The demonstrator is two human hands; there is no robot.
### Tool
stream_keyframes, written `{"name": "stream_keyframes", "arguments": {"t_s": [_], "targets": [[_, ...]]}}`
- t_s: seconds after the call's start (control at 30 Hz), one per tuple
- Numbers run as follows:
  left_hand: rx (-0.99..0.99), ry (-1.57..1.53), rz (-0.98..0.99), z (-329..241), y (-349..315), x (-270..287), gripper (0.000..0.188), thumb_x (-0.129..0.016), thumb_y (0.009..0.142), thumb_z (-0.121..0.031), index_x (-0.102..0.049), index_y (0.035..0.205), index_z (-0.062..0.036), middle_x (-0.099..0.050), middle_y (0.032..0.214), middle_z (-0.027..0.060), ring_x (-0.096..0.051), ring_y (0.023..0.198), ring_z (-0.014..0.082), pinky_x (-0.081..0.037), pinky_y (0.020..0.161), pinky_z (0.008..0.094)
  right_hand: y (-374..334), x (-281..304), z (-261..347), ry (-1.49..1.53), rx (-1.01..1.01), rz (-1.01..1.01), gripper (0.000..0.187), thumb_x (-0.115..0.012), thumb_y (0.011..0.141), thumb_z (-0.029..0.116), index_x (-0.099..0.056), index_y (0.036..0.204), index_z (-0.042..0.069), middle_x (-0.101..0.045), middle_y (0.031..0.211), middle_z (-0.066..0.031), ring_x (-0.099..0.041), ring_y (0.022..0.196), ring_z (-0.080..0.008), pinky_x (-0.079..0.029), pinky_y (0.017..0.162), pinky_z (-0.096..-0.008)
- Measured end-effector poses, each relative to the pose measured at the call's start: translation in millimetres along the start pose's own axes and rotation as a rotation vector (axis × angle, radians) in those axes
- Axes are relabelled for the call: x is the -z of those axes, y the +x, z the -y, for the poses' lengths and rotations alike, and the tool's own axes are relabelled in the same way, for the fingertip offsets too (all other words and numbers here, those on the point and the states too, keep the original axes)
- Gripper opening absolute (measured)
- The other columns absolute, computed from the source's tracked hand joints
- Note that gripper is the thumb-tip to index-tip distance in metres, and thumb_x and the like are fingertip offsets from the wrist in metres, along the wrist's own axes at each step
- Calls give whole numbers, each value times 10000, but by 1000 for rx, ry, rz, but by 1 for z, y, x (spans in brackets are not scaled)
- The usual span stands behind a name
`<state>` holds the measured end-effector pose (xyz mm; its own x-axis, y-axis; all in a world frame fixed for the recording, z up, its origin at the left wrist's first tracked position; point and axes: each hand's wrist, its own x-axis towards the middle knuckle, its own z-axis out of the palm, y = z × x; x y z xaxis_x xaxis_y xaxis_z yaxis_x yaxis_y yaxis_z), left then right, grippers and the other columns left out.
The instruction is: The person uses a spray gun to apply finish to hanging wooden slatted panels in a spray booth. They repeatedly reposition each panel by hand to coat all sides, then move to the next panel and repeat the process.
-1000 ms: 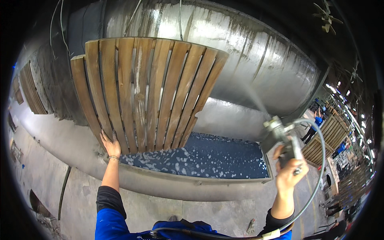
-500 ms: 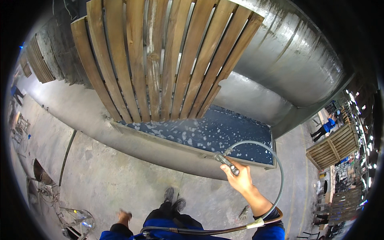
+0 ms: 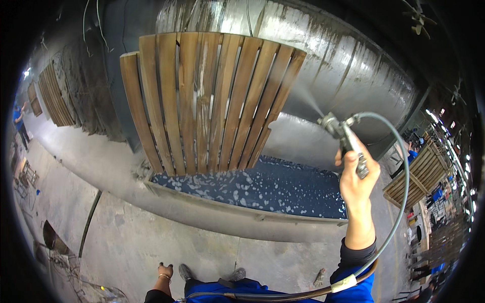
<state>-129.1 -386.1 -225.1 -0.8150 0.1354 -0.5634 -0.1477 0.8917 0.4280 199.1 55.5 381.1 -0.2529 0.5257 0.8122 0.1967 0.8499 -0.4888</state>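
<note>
My right hand (image 3: pixel 357 174), closed and raised at the right, grips a metal spray gun (image 3: pixel 339 129). A pale mist (image 3: pixel 309 98) fans from its nozzle toward the right edge of a brown slatted wooden panel (image 3: pixel 212 106). That panel stands upright, its lower edge over a trough (image 3: pixel 202 194) of dark, foam-flecked liquid. A grey hose (image 3: pixel 405 166) curves from the gun down past my right sleeve. Low at my left side hangs my left hand (image 3: pixel 165 271), small in view, thumb and fingers slightly apart and nothing visible in it.
Behind the panel rises a stained, shiny metal wall (image 3: pixel 338 65). Another slatted panel (image 3: pixel 419 174) stands at the right near a person in blue. More slatted panels (image 3: pixel 53 96) lean at the far left, with a person (image 3: pixel 20 123) nearby. Concrete floor (image 3: pixel 141 222) runs before the trough.
My right hand has lifted the spray gun up and to the right, and mist now comes from it. The view has tilted up, so the panel's whole top edge shows.
</note>
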Motion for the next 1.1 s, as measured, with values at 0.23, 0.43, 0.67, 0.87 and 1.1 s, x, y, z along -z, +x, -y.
{"name": "stream_keyframes", "arguments": {"t_s": [0.23, 0.43, 0.67, 0.87, 1.1], "targets": [[-336, -58, 99, -19, 61, 59, 640, -763, 854, -278, -555, 1375, 30, -604, 1348, 306, -553, 1303, 436, -457, 1090, 446, -2, -49, 56, 74, 107, -147, 533, -672, 1009, 371, -640, 1334, -50, -663, 815, -30, -577, 702, -64, -493, 655, -233], [-53, 209, 363, 105, 131, 111, 502, -700, 894, -266, -615, 1271, 54, -706, 1184, 254, -679, 1109, 398, -534, 959, 429, -85, -139, 45, -136, -368, 145, 543, -823, 888, 332, -687, 1251, -48, -773, 1006, -193, -685, 865, -106, -552, 769, -291], [91, 271, 308, 172, 133, 145, 341, -627, 898, -230, -681, 1017, 85, -728, 958, 204, -709, 872, 333, -553, 797, 432, -164, -209, 46, -269, -748, 614, 654, -721, 900, 591, -709, 1280, 58, -756, 901, -235, -772, 882, -269, -569, 801, -384], [-305, 335, 399, 120, 181, 131, 303, -654, 927, -267, -726, 970, 24, -743, 871, 168, -710, 733, 282, -570, 708, 407, -121, -192, 80, -131, -498, 322, 539, -787, 919, 342, -675, 1267, -54, -749, 1126, -228, -729, 1024, -211, -557, 896, -344], [-61, -351, 386, 45, 194, 93, 291, -693, 943, -224, -699, 1026, 55, -736, 895, 150, -702, 719, 239, -588, 629, 382, -35, -137, 160, -114, 77, -93, 721, -670, 948, 538, -639, 1315, -81, -618, 742, -18, -565, 681, -79, -461, 634, -222]]}}
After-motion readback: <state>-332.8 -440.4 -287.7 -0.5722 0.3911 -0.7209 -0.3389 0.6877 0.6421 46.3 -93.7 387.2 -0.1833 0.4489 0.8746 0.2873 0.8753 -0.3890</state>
